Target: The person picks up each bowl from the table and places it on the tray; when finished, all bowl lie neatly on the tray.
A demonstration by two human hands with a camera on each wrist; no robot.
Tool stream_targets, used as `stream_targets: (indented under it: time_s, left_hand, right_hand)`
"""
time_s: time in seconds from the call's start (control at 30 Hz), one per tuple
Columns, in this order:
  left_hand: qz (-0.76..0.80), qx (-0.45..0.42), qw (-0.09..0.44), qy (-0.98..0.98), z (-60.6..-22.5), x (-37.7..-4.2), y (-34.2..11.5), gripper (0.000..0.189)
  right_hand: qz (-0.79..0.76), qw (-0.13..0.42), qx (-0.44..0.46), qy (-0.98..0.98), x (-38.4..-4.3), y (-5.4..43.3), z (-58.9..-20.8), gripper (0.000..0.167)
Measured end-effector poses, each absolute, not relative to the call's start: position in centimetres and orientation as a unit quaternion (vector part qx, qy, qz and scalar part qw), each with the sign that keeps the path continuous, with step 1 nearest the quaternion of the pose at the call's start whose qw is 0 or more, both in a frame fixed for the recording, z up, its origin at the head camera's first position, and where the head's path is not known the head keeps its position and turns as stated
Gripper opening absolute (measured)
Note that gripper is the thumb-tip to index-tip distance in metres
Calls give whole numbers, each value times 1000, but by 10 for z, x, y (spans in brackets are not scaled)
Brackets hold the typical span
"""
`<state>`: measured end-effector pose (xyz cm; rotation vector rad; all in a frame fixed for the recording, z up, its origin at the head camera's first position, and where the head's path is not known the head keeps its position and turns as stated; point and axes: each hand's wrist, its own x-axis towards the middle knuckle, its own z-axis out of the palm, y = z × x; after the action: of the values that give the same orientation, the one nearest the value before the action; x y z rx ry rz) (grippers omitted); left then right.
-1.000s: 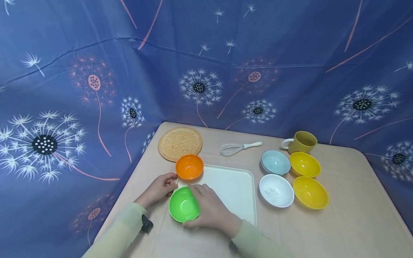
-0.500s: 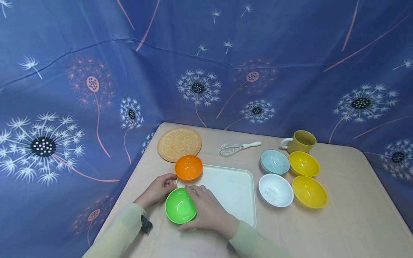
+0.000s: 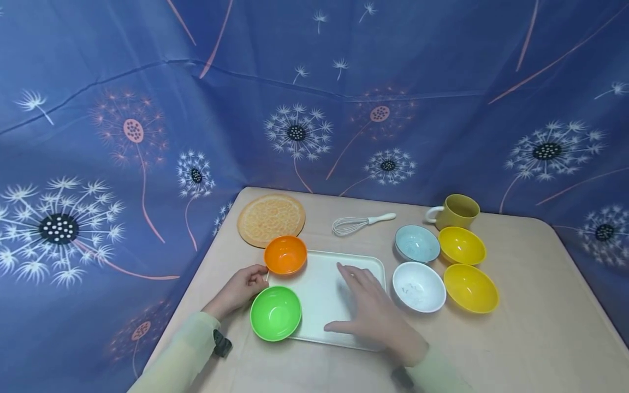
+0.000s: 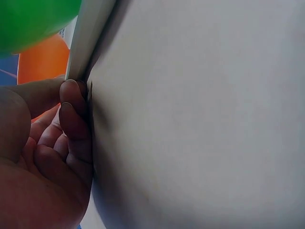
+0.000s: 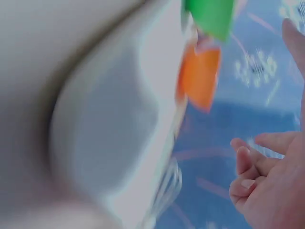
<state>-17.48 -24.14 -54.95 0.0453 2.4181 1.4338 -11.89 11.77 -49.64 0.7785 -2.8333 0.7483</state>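
My left hand (image 3: pixel 239 289) pinches the left edge of a white rectangular tray (image 3: pixel 324 297) between thumb and fingers; the left wrist view shows the fingertips on the tray's rim (image 4: pixel 90 40). A green bowl (image 3: pixel 276 314) stands upright over the tray's near left corner. At the far left corner sits an orange bowl (image 3: pixel 286 255), just beyond the left fingertips. My right hand (image 3: pixel 373 311) hovers over the right part of the tray, thumb and fingers spread wide and holding nothing. Both bowls show their inside in the head view.
Right of the tray stand a white bowl (image 3: pixel 419 287), a light blue bowl (image 3: pixel 417 244) and two yellow bowls (image 3: pixel 470 289). Behind them is a mustard mug (image 3: pixel 458 212) with a white handle. A whisk (image 3: pixel 363 223) and a round pizza-patterned board (image 3: pixel 271 220) lie along the back.
My right hand has let go of the green bowl and moved right over the tray. Before that, the bowl shifted slightly left in its grip. The left hand has stayed at the tray's edge.
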Motion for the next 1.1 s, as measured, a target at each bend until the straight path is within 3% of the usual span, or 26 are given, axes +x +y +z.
stream_targets:
  time_s: [0.3, 0.6, 0.83, 1.1]
  left_hand:
    - [501, 24, 164, 849, -550, -175, -242, 37]
    - [507, 17, 160, 847, -548, -173, -240, 37]
    - [510, 13, 159, 845, -546, -172, -239, 37]
    - [512, 11, 162, 844, -545, -172, -239, 38]
  right_hand:
    - [244, 62, 116, -961, -119, 236, -477, 125]
    - [224, 61, 25, -972, -113, 327, -495, 129]
    - [201, 48, -24, -978, -113, 362, -512, 136]
    - [189, 38, -26, -981, -114, 367, -517, 134]
